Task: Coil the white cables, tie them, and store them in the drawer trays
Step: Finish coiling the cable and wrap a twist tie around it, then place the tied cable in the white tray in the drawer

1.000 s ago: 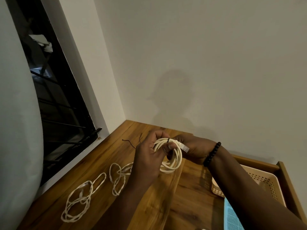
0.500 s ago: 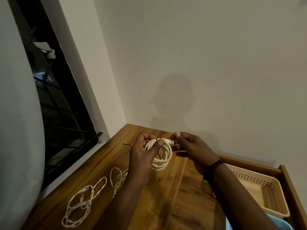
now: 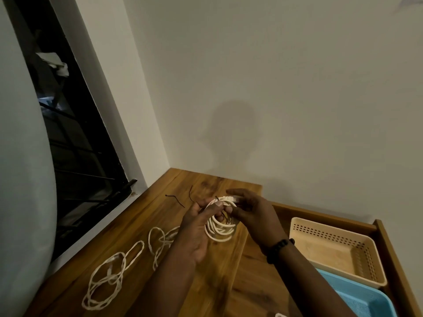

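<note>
One coiled white cable (image 3: 220,227), held above the wooden desktop (image 3: 142,227) between both hands. Left hand (image 3: 198,227): thumb and fingers curled round the coil's upper left rim, clamped on it. Right hand (image 3: 249,215): half a second ago it was drawn clear to the right of the coil; now it is back against the coil's right side, fingertips pinching at the thin dark tie (image 3: 225,217) crossing the loops. Judged meaning: the wrap is on and being cinched or twisted; tying is under way, storing not yet begun.

Two further white cables, loose: one (image 3: 163,242) just left of the left wrist, one (image 3: 108,279) near the desktop's front left. Spare dark ties (image 3: 175,200) lie behind the hands.

Edges and room: wall close behind, window frame (image 3: 96,143) along the left. Desktop drops off at right to the open drawer (image 3: 389,243), holding a beige perforated tray (image 3: 366,243) and a blue tray (image 3: 357,300). The path rightward from coil to trays appears unobstructed.
</note>
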